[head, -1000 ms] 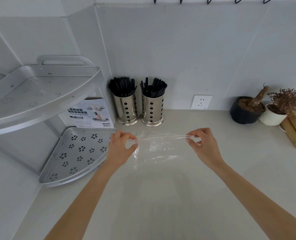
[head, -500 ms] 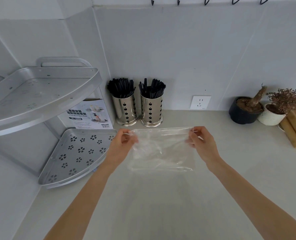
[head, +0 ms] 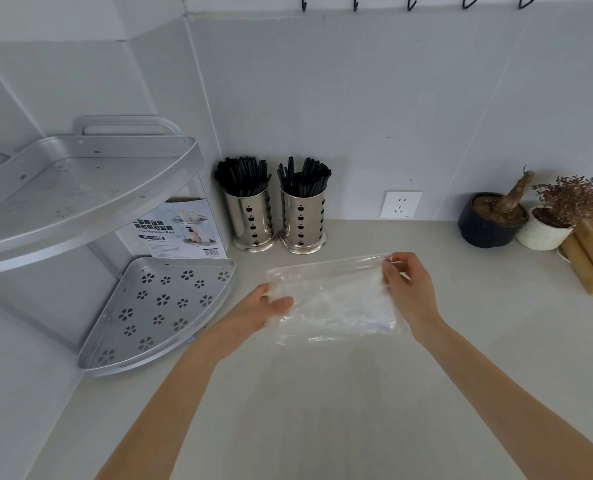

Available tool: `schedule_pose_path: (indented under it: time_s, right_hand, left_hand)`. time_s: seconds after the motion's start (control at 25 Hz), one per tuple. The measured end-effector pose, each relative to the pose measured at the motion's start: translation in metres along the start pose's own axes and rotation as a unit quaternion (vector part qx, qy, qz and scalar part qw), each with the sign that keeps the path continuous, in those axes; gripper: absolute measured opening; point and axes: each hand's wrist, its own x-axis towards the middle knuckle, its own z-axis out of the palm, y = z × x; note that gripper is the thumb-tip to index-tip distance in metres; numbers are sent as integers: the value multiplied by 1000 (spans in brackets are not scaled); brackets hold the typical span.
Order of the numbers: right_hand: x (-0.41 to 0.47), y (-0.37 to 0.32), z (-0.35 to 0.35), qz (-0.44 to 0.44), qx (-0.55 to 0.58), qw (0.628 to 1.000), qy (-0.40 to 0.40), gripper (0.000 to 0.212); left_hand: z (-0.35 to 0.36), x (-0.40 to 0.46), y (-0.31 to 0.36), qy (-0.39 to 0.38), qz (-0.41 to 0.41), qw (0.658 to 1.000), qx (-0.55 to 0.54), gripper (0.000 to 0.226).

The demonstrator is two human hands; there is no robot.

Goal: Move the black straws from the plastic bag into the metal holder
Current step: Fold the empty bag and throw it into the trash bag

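Soft, even, cool daylight fills the scene, bright without harsh shadows. The plastic bag point(head: 336, 299) between the fingers catches pale glare and looks hazy, its edges slightly smeared. Beyond the fingertips the metal holders point(head: 276, 221) show dull reflections. Wide-angle distortion bends the wall lines and stretches both forearms near the frame's edges.

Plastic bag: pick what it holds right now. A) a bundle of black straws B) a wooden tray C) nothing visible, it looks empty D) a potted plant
C: the clear plastic bag shows only the counter through it, while the black straws stand in the two metal holders by the wall.
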Motion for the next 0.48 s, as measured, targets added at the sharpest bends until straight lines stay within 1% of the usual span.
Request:
schedule_pose_path:
  time_s: [0.08, 0.16, 0.24, 0.32, 0.36, 0.4, 0.48]
  right_hand:
    - [-2, 0, 0, 19, 16, 999, -28, 11]
    - [-4, 2, -1, 66, 44, 992, -98, 23]
    - [-4, 10, -5, 107, 11, 977, -184, 38]
    - [-6, 16, -8, 134, -7, 961, -244, 52]
    - [-7, 18, -9, 136, -14, 956, -258, 53]
    - [-8, 18, -10, 131, -24, 956, -261, 48]
    - [-8, 17, -12, 114, -41, 962, -245, 32]
  left_hand:
    - [1, -1, -1, 34, 27, 999, 14, 56]
    - [-1, -2, -1, 61, 53, 996, -48, 51]
    - [-2, -4, -2, 77, 73, 986, -130, 48]
    - [0, -7, -1, 96, 82, 978, -167, 44]
    - [1, -8, -2, 102, 87, 976, -170, 42]
    - [3, -9, -4, 104, 92, 976, -170, 41]
    - [8, -11, -6, 107, 94, 974, -175, 42]
